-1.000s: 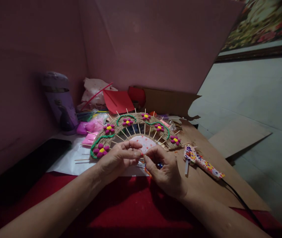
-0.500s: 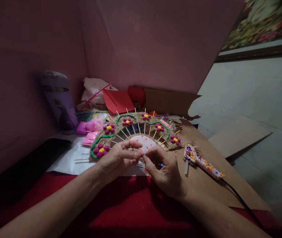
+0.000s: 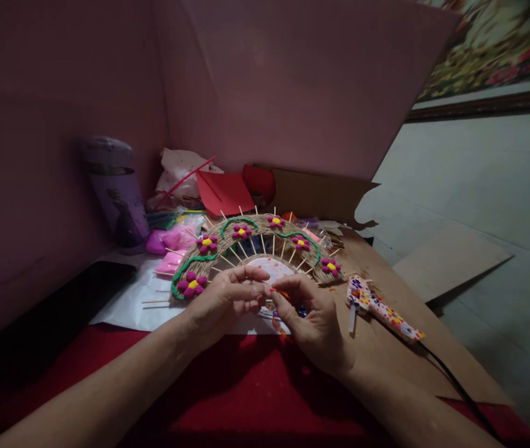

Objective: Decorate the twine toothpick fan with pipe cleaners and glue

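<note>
My left hand (image 3: 225, 298) and my right hand (image 3: 309, 320) meet fingertip to fingertip over the table, both pinched on a tiny red-orange bit (image 3: 278, 292) too small to name. Just behind them stands a half-round twine arch (image 3: 255, 239) with wooden sticks fanning out, pink and yellow flowers (image 3: 191, 285) and a green cord on it. A spotted pink half-disc (image 3: 272, 269) sits at the arch's middle.
A patterned glue gun (image 3: 381, 308) with a black cable lies to the right on brown cardboard (image 3: 414, 348). A purple tumbler (image 3: 116, 193), pink bags, red paper (image 3: 223, 190) and a dark phone (image 3: 83, 286) crowd the back left. Red cloth (image 3: 246, 398) covers the near edge.
The view has shifted slightly, so everything sits a little lower. My fingers have worked the small red-orange bit a little; the hands stay in place.
</note>
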{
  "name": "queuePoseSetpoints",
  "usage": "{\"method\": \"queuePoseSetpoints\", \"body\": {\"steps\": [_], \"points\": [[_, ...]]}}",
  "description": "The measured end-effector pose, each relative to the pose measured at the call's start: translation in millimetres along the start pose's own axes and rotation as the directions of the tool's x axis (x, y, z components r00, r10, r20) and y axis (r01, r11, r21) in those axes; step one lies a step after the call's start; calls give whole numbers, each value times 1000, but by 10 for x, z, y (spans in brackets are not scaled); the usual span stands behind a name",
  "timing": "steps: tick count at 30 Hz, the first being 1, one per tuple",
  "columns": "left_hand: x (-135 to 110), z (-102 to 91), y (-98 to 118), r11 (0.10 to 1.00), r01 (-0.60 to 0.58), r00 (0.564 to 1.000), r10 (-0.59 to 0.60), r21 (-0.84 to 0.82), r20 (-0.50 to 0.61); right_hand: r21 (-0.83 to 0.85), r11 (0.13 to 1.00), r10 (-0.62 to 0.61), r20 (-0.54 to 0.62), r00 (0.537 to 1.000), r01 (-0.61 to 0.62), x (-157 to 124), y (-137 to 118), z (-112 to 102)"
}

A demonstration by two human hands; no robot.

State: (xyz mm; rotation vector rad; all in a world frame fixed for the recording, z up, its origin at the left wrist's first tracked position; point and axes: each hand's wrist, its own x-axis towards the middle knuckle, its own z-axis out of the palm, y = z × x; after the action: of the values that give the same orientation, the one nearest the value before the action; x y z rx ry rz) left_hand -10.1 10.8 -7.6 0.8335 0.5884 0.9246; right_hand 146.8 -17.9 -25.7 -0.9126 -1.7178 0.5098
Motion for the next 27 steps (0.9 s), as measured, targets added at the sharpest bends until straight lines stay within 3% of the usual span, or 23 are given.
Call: {"method": "queuePoseSetpoints", "body": {"steps": [3,6,20,27], "points": [[-8,10,0,999,-13,1000,12,42,28,211,972,98,20,995,-100,24,-3,4],[-16,26,3,995,-27,999,24,96,37,323,937,118,55,992,-129,40,3,8],[6,4,-27,927,-124,992,120,354,33,272,948,156,52,986,-165,50,3,18],[18,-12,-24,928,-145,986,165,344,-31,330,919,198,88,976,-216,30,37,-18]]}}
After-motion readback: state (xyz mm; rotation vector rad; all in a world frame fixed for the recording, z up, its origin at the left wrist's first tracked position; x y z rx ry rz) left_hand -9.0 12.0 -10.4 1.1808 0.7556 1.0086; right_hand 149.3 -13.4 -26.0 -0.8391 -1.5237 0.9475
